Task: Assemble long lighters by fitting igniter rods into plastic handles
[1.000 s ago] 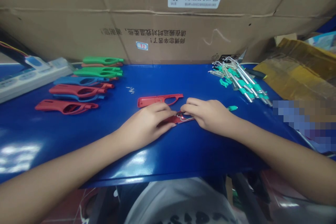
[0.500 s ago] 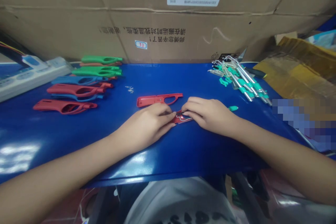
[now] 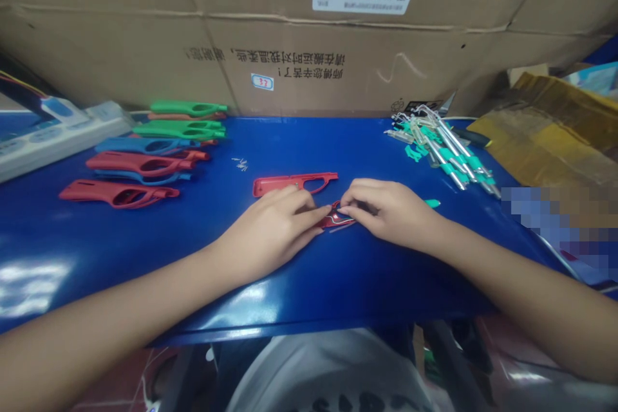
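Observation:
Both hands meet over a red lighter shell half near the middle of the blue table, a thin pale wire running along it. My left hand grips its left part, fingers closed and mostly covering it. With thumb and index finger together, my right hand pinches at the right part; what lies between those fingertips is too small to make out. Just behind the hands rests another red shell half, its hollow side up. A green tip sticks out beyond my right hand.
Red, blue and green lighter handles lie in a stack at left, beside a white power strip. Small metal bits are scattered nearby. Silver rods with green parts are heaped at right. A large cardboard box stands behind.
My right hand's fingertips have shifted slightly to the right along the red shell half. My left index finger reaches a little further over it. The surrounding parts stay in place.

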Available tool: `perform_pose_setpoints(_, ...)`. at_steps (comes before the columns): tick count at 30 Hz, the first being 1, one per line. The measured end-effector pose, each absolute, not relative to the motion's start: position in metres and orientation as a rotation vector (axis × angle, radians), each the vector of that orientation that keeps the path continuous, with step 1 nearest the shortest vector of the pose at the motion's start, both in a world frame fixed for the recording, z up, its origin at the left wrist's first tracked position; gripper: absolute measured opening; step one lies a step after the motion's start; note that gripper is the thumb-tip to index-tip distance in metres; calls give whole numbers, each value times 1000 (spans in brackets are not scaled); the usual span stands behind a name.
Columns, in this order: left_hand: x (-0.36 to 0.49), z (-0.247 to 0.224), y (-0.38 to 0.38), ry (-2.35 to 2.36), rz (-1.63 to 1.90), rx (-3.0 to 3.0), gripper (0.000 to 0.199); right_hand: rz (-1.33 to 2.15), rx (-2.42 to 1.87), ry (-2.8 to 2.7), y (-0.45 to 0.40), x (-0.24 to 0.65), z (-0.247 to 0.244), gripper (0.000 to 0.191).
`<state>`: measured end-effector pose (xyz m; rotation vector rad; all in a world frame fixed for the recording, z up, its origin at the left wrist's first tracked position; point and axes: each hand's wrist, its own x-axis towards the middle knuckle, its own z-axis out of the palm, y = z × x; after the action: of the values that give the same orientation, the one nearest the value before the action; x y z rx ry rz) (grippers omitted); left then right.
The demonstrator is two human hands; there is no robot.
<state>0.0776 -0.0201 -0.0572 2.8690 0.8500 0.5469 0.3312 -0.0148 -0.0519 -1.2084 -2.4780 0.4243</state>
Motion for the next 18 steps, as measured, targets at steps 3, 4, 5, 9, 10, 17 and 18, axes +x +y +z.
perform_pose_setpoints(3, 79, -57, -20, 840, 530, 2868, 31, 396, -1187, -2479, -14, 330, -55, 11)
perform_pose_setpoints(4, 79, -57, -21, 840, 530, 2867, 31, 396, -1169, -2478, -14, 330, -55, 12)
perform_pose_setpoints(5, 79, -57, -21, 840, 531, 2863, 31, 400, -1149, -2478, -14, 330, -56, 13)
perform_pose_setpoints(9, 78, -56, -23, 852, 533, 2844, 30, 399, -1120, -2461, -17, 329, -53, 12)
perform_pose_setpoints(10, 78, -56, -23, 857, 528, 2843, 30, 407, -1121, -2455, -19, 329, -51, 10)
perform_pose_setpoints(17, 73, -53, -18, 844, 590, 2714, 24, 367, -966, -2736, -24, 333, -44, 13)
perform_pose_setpoints(18, 72, -53, -17, 838, 607, 2684, 22, 349, -971, -2744, -23, 333, -44, 12)
